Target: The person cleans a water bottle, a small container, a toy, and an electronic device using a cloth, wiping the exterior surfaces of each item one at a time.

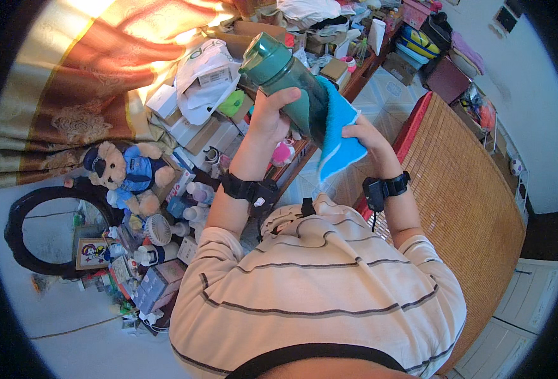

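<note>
A dark green water bottle (278, 71) is held up in front of me, tilted, with its lidded end toward the upper left. My left hand (272, 114) grips it around the middle, the thumb laid across its side. Against the lower end of the bottle lies a bright blue cloth (341, 129), which covers part of that side. My right hand (369, 134) pinches the cloth near its right edge, and a corner of it hangs down below. Behind the cloth, the bottle's base is hidden. Each forearm wears a black strap with a small device.
A crowded table on the left bears a white plastic bag (206, 85), a teddy bear (127, 167), a small white fan (158, 230) and boxes. An oval black-framed mirror (17, 234) stands at the far left. On the right is a bed with a woven mat (462, 183).
</note>
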